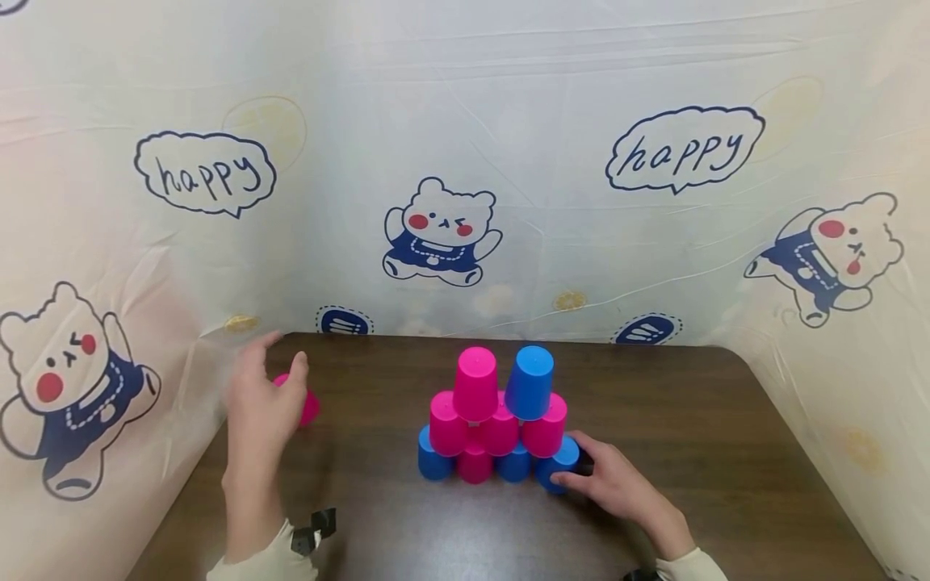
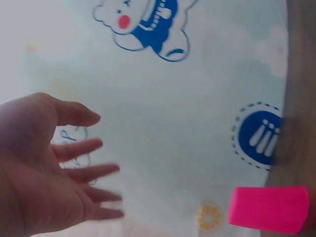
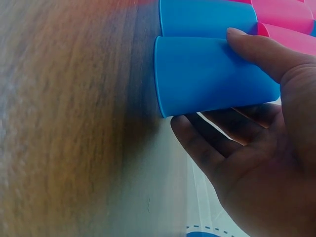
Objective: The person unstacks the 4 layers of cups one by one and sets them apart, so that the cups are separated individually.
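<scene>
Upside-down cups stand in a stepped stack in the head view. Its bottom row has blue cups [image 1: 435, 454] and one pink cup [image 1: 475, 466]. Three pink cups [image 1: 448, 424] form the middle row. On top are a pink cup [image 1: 475, 383] and a blue cup [image 1: 529, 382]. My right hand [image 1: 613, 478] holds the blue cup [image 3: 212, 74] at the bottom right end, thumb on one side and fingers on the other. At the far left, my left hand [image 1: 265, 403] is raised with spread fingers, holding nothing. A separate pink cup [image 2: 269, 208] stands near it, partly hidden in the head view.
The dark wooden table [image 1: 378, 524] carries the cups. A pale printed curtain [image 1: 552, 242] with bears and "happy" bubbles rises behind the table and along both sides. A black strap [image 1: 312, 532] sits at the left sleeve.
</scene>
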Demonstrator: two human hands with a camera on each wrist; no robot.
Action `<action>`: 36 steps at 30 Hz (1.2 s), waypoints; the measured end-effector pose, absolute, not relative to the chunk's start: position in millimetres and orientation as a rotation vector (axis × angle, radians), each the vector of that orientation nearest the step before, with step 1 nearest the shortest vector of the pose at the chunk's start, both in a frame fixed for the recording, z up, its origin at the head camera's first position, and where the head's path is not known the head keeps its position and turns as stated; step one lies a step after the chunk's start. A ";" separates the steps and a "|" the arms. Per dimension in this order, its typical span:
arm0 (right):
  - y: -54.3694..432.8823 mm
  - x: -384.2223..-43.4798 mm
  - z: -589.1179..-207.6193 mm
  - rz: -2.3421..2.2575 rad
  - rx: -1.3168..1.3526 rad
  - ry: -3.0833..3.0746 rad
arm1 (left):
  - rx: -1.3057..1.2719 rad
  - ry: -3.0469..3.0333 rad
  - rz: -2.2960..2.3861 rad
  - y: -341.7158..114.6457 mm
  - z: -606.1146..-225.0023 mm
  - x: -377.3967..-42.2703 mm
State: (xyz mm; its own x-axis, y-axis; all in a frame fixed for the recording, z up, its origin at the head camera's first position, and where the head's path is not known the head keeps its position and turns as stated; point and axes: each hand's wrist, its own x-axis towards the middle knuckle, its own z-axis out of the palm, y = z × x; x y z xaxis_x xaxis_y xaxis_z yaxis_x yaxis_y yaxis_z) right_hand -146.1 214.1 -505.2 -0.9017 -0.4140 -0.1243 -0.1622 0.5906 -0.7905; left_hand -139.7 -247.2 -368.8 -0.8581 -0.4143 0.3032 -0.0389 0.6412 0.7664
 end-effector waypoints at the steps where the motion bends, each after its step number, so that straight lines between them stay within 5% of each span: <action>1: 214.0 -146.0 -505.2 -1.212 -0.469 2.528 | 0.316 -2.404 -1.118 -244.6 -365.8 -137.4; 11: 214.5 -144.7 -505.3 -1.216 -0.461 2.525 | -0.169 -2.472 -1.283 -214.0 -361.8 -135.6; 36: 213.6 -145.6 -504.6 -1.228 -0.493 2.521 | -0.608 -2.511 -1.620 -132.1 -361.7 -145.0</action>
State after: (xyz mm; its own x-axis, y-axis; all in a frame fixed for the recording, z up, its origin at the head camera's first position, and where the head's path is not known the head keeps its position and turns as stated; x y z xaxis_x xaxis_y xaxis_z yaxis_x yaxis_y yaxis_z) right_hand -145.6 213.6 -504.6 -0.8982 -0.4252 -0.1113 -0.1745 0.5774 -0.7976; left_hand -145.0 -132.1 -361.7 -0.9164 0.2789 0.2870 0.3764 0.3574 0.8548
